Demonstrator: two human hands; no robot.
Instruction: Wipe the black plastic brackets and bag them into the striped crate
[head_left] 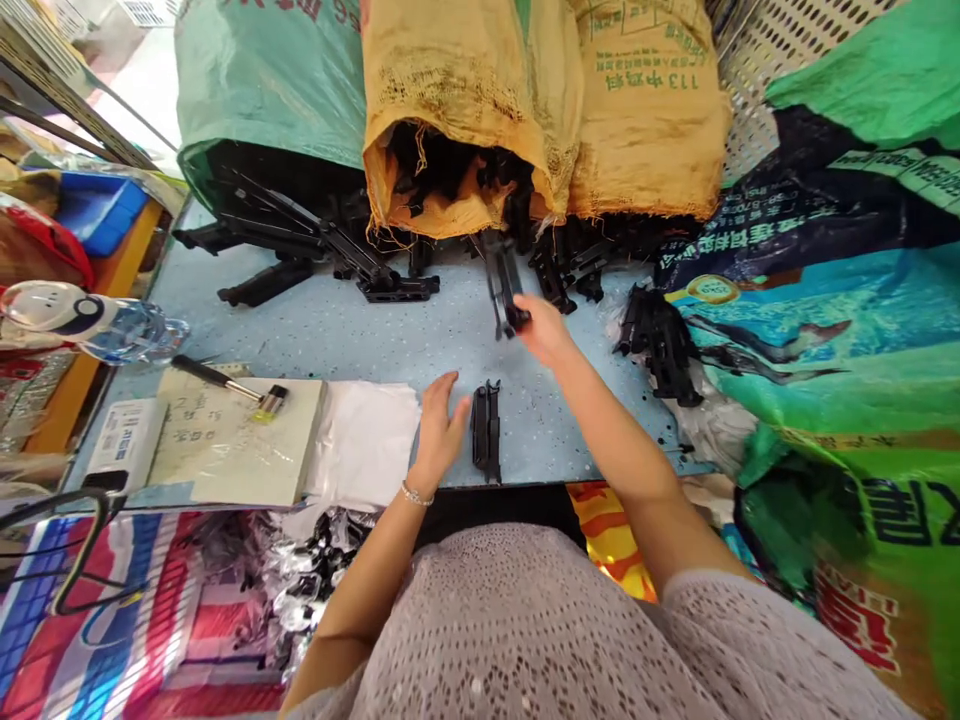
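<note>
The right hand (541, 328) pinches 1 blurred black part (504, 285) above the speckled blue tabletop (360, 345), its fingertips partly hidden. The left hand (441, 425), loosely open and empty, is just beside a long, ridged black piece (486, 430) on the tabletop. Shadow obscures the contents (431, 165) of the frayed, woven yellow sack (457, 60), cut off above.
</note>
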